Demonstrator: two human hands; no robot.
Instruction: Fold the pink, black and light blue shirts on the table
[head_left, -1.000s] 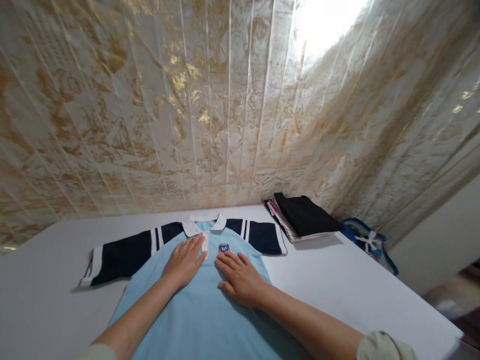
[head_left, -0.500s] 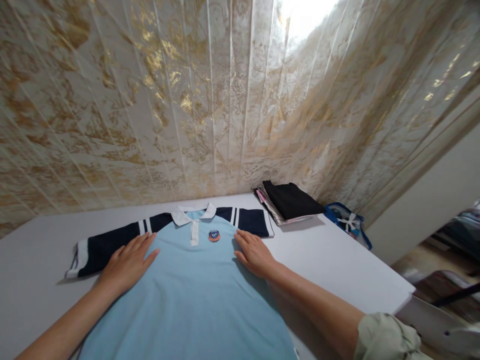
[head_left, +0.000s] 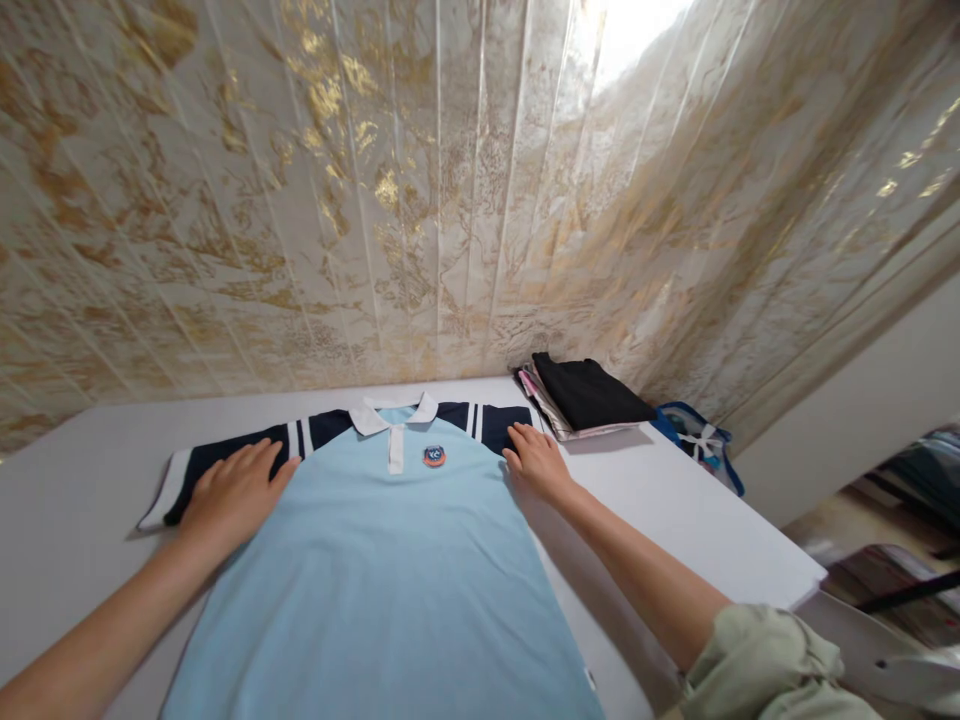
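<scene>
A light blue polo shirt (head_left: 390,570) lies spread face up, its white collar (head_left: 367,417) pointing to the back. Both sleeves are navy with white stripes and white cuffs; a small round badge (head_left: 433,457) sits on the chest. My left hand (head_left: 236,490) rests open on the left sleeve (head_left: 214,455), palm down, fingers towards the collar. Over at the other side, my right hand (head_left: 538,460) lies open with its fingers on the right sleeve (head_left: 487,425), near the cuff. The shirt's lower hem falls outside the view.
On the white table (head_left: 660,530), a stack of folded clothes with a black garment (head_left: 592,395) on top stands at the back right. Beside it is a blue-edged bag (head_left: 697,437). A gold-patterned curtain (head_left: 420,250) hangs right behind the table.
My hands have moved outward from the shirt's shoulders and upper sides onto the sleeves. The shirt body lies flatter, and the camera view has shifted slightly.
</scene>
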